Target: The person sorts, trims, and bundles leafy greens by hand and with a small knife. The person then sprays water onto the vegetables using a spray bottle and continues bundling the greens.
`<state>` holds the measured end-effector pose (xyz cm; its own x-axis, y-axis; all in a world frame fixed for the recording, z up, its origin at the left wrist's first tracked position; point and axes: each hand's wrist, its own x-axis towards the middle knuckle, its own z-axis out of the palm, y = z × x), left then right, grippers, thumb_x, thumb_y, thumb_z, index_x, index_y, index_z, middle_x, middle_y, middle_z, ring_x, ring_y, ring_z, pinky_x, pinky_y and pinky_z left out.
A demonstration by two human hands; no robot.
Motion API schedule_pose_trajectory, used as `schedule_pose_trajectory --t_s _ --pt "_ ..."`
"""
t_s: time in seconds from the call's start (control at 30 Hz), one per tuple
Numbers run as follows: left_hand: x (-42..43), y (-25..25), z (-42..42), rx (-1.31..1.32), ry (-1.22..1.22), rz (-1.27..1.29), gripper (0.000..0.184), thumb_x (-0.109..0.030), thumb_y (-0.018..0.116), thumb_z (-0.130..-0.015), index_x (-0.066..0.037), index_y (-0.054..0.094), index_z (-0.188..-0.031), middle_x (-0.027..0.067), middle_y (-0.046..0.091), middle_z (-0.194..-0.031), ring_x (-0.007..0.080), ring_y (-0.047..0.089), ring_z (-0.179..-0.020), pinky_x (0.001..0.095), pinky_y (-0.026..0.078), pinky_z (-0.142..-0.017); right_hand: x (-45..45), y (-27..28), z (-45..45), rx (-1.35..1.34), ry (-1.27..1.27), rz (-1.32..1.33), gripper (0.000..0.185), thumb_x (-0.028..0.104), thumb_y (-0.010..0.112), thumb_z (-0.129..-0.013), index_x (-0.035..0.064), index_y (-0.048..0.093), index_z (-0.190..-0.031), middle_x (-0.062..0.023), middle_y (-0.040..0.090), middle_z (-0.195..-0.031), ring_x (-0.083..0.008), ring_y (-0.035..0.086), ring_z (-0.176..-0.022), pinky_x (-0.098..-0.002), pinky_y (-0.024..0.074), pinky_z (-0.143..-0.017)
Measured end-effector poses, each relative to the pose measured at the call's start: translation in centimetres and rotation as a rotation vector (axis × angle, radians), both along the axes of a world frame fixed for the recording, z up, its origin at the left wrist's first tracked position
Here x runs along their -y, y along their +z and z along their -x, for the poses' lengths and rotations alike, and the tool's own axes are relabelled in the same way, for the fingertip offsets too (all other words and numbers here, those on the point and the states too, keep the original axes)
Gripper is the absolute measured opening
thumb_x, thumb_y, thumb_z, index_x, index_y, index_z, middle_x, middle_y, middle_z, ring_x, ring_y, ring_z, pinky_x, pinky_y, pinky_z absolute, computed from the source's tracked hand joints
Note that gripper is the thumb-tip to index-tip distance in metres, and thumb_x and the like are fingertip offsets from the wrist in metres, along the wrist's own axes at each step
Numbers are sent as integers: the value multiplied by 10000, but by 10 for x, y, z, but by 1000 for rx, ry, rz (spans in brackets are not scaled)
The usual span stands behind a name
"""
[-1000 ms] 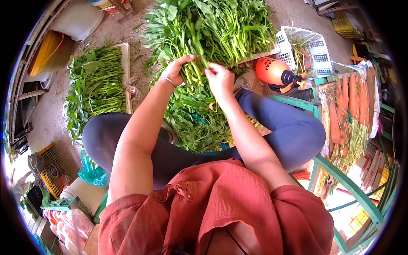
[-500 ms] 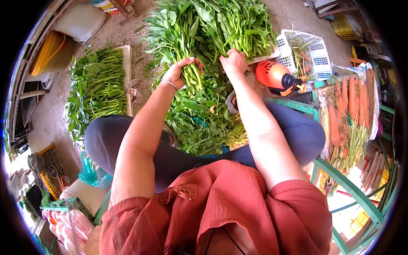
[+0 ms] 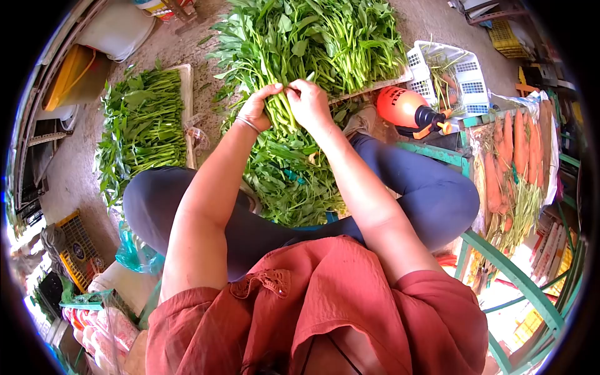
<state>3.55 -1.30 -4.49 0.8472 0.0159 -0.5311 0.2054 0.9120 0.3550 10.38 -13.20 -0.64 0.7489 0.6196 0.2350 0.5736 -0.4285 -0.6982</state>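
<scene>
In the head view, out to the left a flat stack of leafy greens (image 3: 142, 122) lies on a pale board (image 3: 187, 106), and a teal plastic bag (image 3: 136, 251) sits near the left knee. Over on the right, here's an orange spray bottle (image 3: 402, 106) with a black neck, just beside a white crate (image 3: 469, 78) holding stems and bits of orange root, and carrots (image 3: 519, 150) lie beyond the green metal frame (image 3: 506, 262). Straight ahead, a big heap of greens (image 3: 362, 44) spreads beyond the hands, and loose leaves (image 3: 290, 187) pile up between the legs. Fingers and thumbs cover part of the stalks, so that stretch is hidden. Now the bunch of stalks (image 3: 281, 115)! It's between the hands, above the loose leaves, pale green cut ends toward the body, leaves fanning away into the heap. The left hand (image 3: 256, 109) is curled closed around its side, thumb across the top. The right hand (image 3: 309, 103) meets it, fingertips bent in at the stalks; whether they pinch one, I can't tell
</scene>
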Motion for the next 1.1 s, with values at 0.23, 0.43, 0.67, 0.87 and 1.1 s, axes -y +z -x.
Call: schedule_pose_trajectory --t_s 0.23,0.43,0.67,0.87,1.1 --pt "-1 -3 3 153 -73 34 375 -194 560 -781 14 504 -1088 145 569 -1067 300 565 -957 467 439 -872 34 -45 -17 -645 -630 67 301 249 501 -841 -35 576 -908 -132 617 -877 -236 609 -709 -354 497 -637" --pt "4 3 -1 14 -16 -34 309 -187 588 -766 -7 544 -1014 124 605 -958 252 596 -862 405 481 -805 22 -44 -4 -1297 -377 -603 256 203 488 -874 -16 556 -988 -86 599 -865 -143 558 -700 -290 460 -600" --pt "-2 0 2 46 -76 14 260 -188 603 -755 -9 561 -938 108 617 -860 219 605 -772 361 497 -754 11 -28 15 -934 -301 -136 100 106 555 -791 38 615 -832 -44 583 -709 -80 493 -535 -219 388 -446" --pt "0 4 2 62 -32 -3 349 -190 580 -760 22 518 -1030 152 597 -966 268 582 -897 405 457 -839 18 -36 -19 -1423 -715 -586 224 241 561 -769 61 560 -903 -88 609 -793 -161 572 -562 -239 401 -448" --pt "-3 10 3 83 60 0 329 -146 563 -779 20 483 -1051 178 557 -1038 296 556 -962 423 447 -873 21 -55 -49 -1492 -434 -718 129 203 564 -840 74 567 -848 -40 602 -735 -90 525 -557 -189 393 -469"
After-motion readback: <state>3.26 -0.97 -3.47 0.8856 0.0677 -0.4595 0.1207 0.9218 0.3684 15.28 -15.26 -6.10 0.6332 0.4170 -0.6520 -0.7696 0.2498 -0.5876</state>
